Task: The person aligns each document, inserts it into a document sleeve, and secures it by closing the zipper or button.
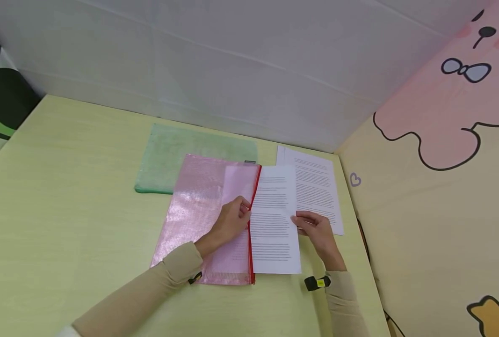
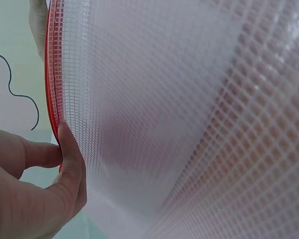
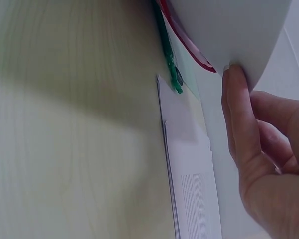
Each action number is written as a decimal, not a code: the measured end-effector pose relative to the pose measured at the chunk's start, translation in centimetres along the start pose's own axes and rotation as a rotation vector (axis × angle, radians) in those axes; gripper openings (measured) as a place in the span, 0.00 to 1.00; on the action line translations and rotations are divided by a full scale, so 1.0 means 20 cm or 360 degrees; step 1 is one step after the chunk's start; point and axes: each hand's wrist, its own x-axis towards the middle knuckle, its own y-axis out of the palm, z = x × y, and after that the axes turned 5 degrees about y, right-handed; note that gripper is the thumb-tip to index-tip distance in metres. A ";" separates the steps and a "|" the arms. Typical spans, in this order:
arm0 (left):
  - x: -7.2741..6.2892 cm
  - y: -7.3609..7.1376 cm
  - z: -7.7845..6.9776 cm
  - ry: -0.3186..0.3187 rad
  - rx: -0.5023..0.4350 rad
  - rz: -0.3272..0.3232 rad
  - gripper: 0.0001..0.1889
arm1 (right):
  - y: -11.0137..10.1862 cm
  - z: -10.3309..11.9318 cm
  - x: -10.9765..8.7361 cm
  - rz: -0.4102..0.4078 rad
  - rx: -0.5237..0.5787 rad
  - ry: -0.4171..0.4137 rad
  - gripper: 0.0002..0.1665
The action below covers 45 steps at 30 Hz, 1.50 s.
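A pink mesh zipper pouch [image 1: 190, 201] with a red edge lies in front of me, and printed paper [image 1: 274, 224] sits partly inside it. The covered part of the sheet shows through the pink mesh. My left hand [image 1: 231, 219] pinches the red-edged opening between thumb and fingers; the left wrist view has this red edge [image 2: 50, 84] close up. With thumb and fingers, my right hand [image 1: 316, 234] pinches the paper's outer right edge. In the right wrist view the held paper [image 3: 234, 35] bends above the table.
A green mesh pouch [image 1: 203, 142] lies behind the pink one, partly covered by it. More printed sheets [image 1: 316, 187] rest at the right back of the pale table [image 1: 76, 210]. A grey wall [image 1: 232, 70] borders the back, and a cartoon-printed wall [image 1: 434, 210] the right side.
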 end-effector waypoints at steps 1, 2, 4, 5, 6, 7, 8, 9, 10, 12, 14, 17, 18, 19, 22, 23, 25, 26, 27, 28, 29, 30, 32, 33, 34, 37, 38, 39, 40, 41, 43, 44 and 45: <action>0.00 0.00 0.00 0.0000 -0.0006 0.0000 0.07 | 0.00 0.00 0.00 -0.0001 -0.0002 -0.0001 0.20; 0.00 0.00 0.00 0.0000 -0.0010 0.0002 0.07 | 0.01 0.00 0.00 0.0001 -0.0005 0.0000 0.21; 0.00 0.01 0.00 0.0008 -0.0012 0.0002 0.07 | 0.02 0.00 0.00 0.0006 -0.0006 0.0001 0.21; 0.00 0.01 0.00 0.0016 -0.0012 0.0000 0.07 | 0.03 0.00 0.00 0.0009 -0.0007 0.0003 0.21; 0.00 0.01 0.00 0.0017 -0.0020 -0.0001 0.07 | 0.03 0.00 0.00 0.0013 -0.0002 0.0003 0.20; 0.00 0.01 0.00 0.0020 -0.0020 -0.0003 0.07 | 0.04 0.00 0.00 0.0017 0.0004 0.0002 0.20; 0.00 0.02 0.00 0.0020 -0.0024 -0.0008 0.07 | 0.05 0.01 0.00 0.0019 0.0002 0.0003 0.20; 0.00 0.02 0.00 0.0022 -0.0028 -0.0013 0.07 | 0.05 0.01 0.00 0.0022 0.0003 0.0004 0.20; 0.00 0.02 -0.01 0.0024 -0.0026 -0.0020 0.07 | 0.06 0.01 0.00 0.0026 0.0003 0.0005 0.20; 0.00 0.02 -0.01 0.0017 -0.0035 -0.0027 0.07 | 0.07 0.01 -0.01 0.0031 0.0009 0.0010 0.20; 0.00 0.02 -0.01 0.0018 -0.0030 -0.0029 0.07 | 0.09 0.01 0.00 0.0031 0.0018 0.0019 0.20; 0.01 0.02 -0.01 0.0021 -0.0019 -0.0022 0.07 | 0.12 0.01 0.00 0.0024 0.0040 0.0024 0.20; 0.02 0.01 -0.01 0.0019 -0.0016 -0.0016 0.06 | 0.13 0.01 0.00 0.0019 0.0047 0.0025 0.20; 0.02 0.01 -0.01 0.0019 -0.0011 -0.0010 0.06 | 0.14 0.01 0.00 0.0013 0.0052 0.0022 0.19; 0.03 -0.01 0.00 0.0030 -0.0020 -0.0001 0.06 | 0.17 0.02 0.01 -0.0002 0.0058 0.0009 0.18; 0.04 -0.01 0.00 0.0030 -0.0027 0.0004 0.06 | 0.18 0.02 0.01 -0.0007 0.0058 0.0005 0.18; 0.04 -0.02 0.01 0.0037 -0.0035 0.0009 0.06 | 0.20 0.02 0.02 -0.0012 0.0058 0.0001 0.16; 0.05 -0.02 0.01 0.0042 -0.0036 0.0010 0.06 | 0.20 0.03 0.02 -0.0014 0.0059 0.0000 0.16; 0.05 -0.03 0.00 0.0041 -0.0041 0.0015 0.06 | 0.21 0.03 0.02 -0.0014 0.0061 -0.0003 0.16; 0.06 -0.03 0.00 0.0038 -0.0045 0.0020 0.06 | 0.22 0.03 0.03 -0.0014 0.0063 -0.0004 0.16; 0.06 -0.04 0.00 0.0039 -0.0045 0.0023 0.06 | 0.23 0.03 0.03 -0.0013 0.0064 -0.0003 0.16; 0.07 -0.05 0.00 0.0043 -0.0045 0.0028 0.06 | 0.24 0.04 0.03 -0.0015 0.0068 -0.0005 0.16; 0.07 -0.05 0.00 0.0045 -0.0042 0.0034 0.06 | 0.25 0.04 0.03 -0.0010 0.0062 -0.0008 0.16; 0.07 -0.05 0.00 0.0043 -0.0042 0.0038 0.06 | 0.25 0.04 0.03 -0.0008 0.0057 -0.0011 0.17; 0.07 -0.05 0.00 0.0046 -0.0036 0.0040 0.06 | 0.26 0.04 0.03 -0.0004 0.0053 -0.0011 0.17; 0.07 -0.05 -0.01 0.0050 -0.0019 0.0040 0.07 | 0.28 0.05 0.03 0.0011 0.0037 -0.0018 0.17; 0.07 -0.05 -0.01 0.0054 -0.0018 0.0039 0.07 | 0.28 0.05 0.03 0.0016 0.0039 -0.0020 0.17; 0.06 -0.05 -0.01 0.0053 -0.0021 0.0040 0.07 | 0.29 0.05 0.03 0.0018 0.0042 -0.0020 0.16; 0.06 -0.05 -0.01 0.0059 -0.0023 0.0040 0.07 | 0.30 0.05 0.03 0.0020 0.0045 -0.0021 0.16; 0.06 -0.05 -0.02 0.0058 -0.0029 0.0039 0.07 | 0.30 0.05 0.03 0.0021 0.0049 -0.0021 0.16; 0.06 -0.05 -0.02 0.0063 -0.0042 0.0037 0.07 | 0.31 0.06 0.03 0.0018 0.0053 -0.0019 0.15; 0.06 -0.05 -0.02 0.0065 -0.0046 0.0036 0.07 | 0.32 0.06 0.03 0.0016 0.0060 -0.0016 0.15; 0.07 -0.05 -0.02 0.0066 -0.0049 0.0033 0.07 | 0.32 0.06 0.03 0.0013 0.0061 -0.0015 0.15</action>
